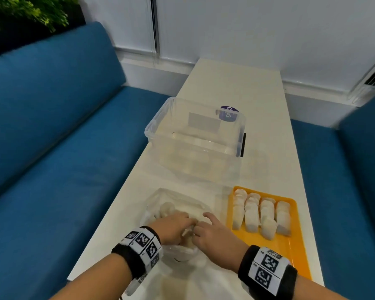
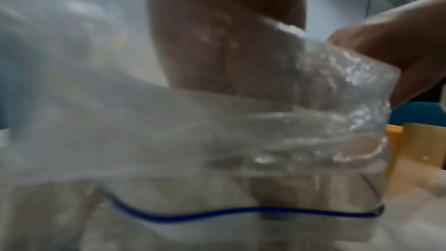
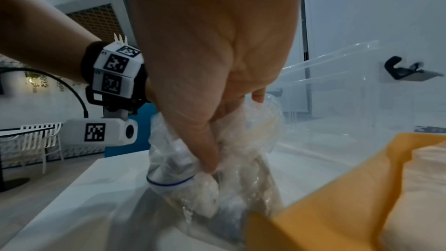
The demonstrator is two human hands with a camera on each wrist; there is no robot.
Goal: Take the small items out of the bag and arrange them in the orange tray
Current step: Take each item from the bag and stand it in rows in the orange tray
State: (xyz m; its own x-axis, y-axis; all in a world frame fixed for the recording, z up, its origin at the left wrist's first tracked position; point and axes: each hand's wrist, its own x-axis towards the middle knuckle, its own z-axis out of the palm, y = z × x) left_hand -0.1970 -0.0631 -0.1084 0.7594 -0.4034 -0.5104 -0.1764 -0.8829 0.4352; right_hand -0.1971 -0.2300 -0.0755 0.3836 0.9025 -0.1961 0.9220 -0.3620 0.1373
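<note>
Both hands down at the near end of the white tabletop (image 1: pixel 243 87), knuckle to knuckle over the clear zip bag (image 1: pixel 175 204) with the blue seal line. Left hand (image 1: pixel 173 226) clenched on crumpled plastic at the bag's mouth; right hand (image 1: pixel 212 234) pinching a fold of the same plastic from the other side, thumb pressed down into it, as the right wrist view shows. Small pale items (image 1: pixel 167 207) bunched inside the bag, just beyond and under the fingers — not yet in either grip as far as can be told through the film. Just to the right, the orange tray (image 1: pixel 290 245), with four rows of pale pieces (image 1: pixel 260 213) laid side by side at its far end and bare orange left toward the near edge. Likely trouble: slippery film sliding out of the pinch, or a tug on both sides spilling the items onto the tabletop instead of freeing one cleanly — also a chance of an elbow or wrist nudging the tray and disturbing the rows. Beyond the bag, a clear plastic storage box (image 1: pixel 195 135), well apart from the hands.
</note>
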